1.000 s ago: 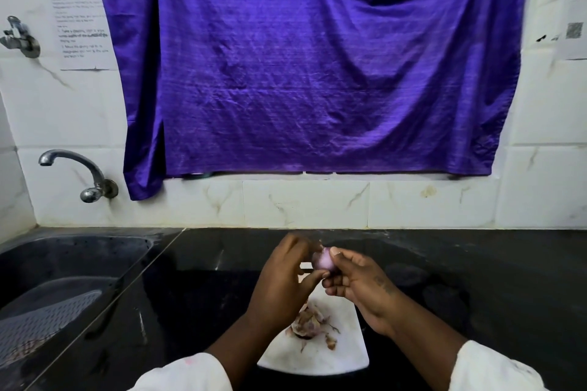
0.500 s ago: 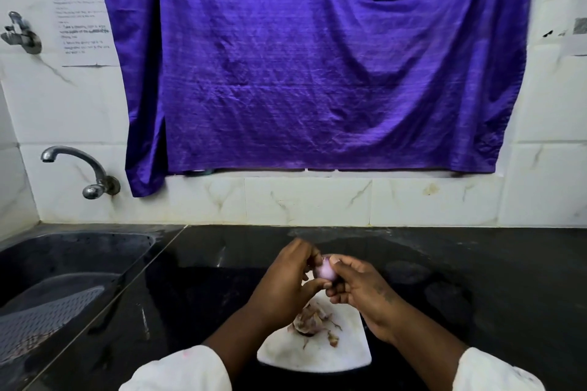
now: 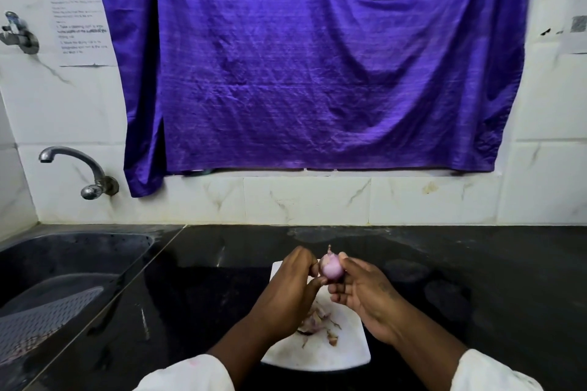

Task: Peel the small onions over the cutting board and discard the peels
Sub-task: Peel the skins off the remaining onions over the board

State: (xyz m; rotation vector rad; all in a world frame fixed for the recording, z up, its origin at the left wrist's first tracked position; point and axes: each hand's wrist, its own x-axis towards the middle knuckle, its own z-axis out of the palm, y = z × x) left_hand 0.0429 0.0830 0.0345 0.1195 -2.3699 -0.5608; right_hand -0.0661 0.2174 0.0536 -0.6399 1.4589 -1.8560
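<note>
Onion [image 3: 331, 268] long axis vertical, tip up, pinched btwn left hand [image 3: 286, 292] & right hand [image 3: 362, 292] over board [image 3: 349, 349].

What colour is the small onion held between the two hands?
The onion is pale pinkish-purple; the head view shows it.

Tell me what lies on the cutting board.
A small pile of onion peels lies on the white cutting board. The left hand covers the pile's left edge; what lies beneath it is hidden.
</note>
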